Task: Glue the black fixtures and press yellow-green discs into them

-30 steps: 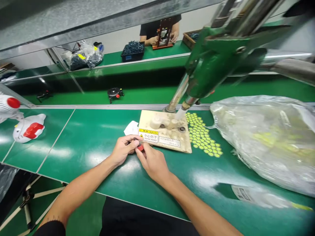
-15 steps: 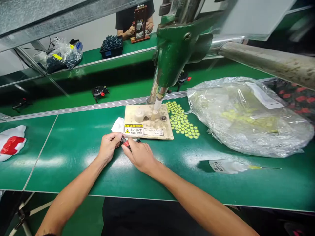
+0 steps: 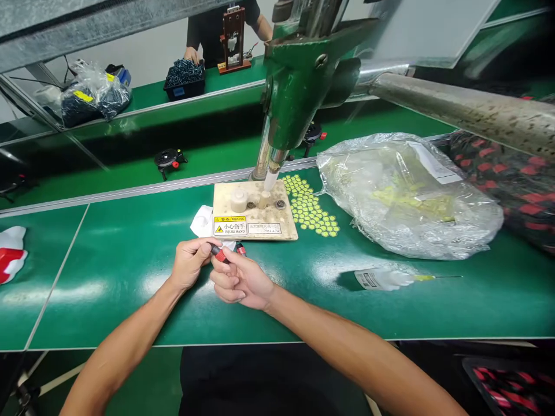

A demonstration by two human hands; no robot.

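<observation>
Between my hands is a small black and red cylindrical part [image 3: 220,255]. My left hand [image 3: 189,263] pinches its black end, while my right hand [image 3: 243,280] grips the red end with thumb and curled fingers. A second black and red part [image 3: 241,249] lies just beyond my right hand. Right behind my hands sits the cream fixture plate [image 3: 273,230] with a yellow warning label, a white round block [image 3: 239,200] and small sockets. The green press head [image 3: 292,92] stands above it, its white tip [image 3: 270,181] over the plate.
Many yellow-green discs [image 3: 312,209] lie right of the plate. Beyond them rests a clear plastic bag [image 3: 403,196], with a needle-tipped bottle [image 3: 381,279] in front. White tissue [image 3: 202,222] lies left of the plate. Across the line, a person [image 3: 212,34] works by a black bin [image 3: 185,81].
My right hand has rolled palm-up around the part, its fingers now curled in view. The second part shows more clearly. The person opposite has reached a hand to the black bin.
</observation>
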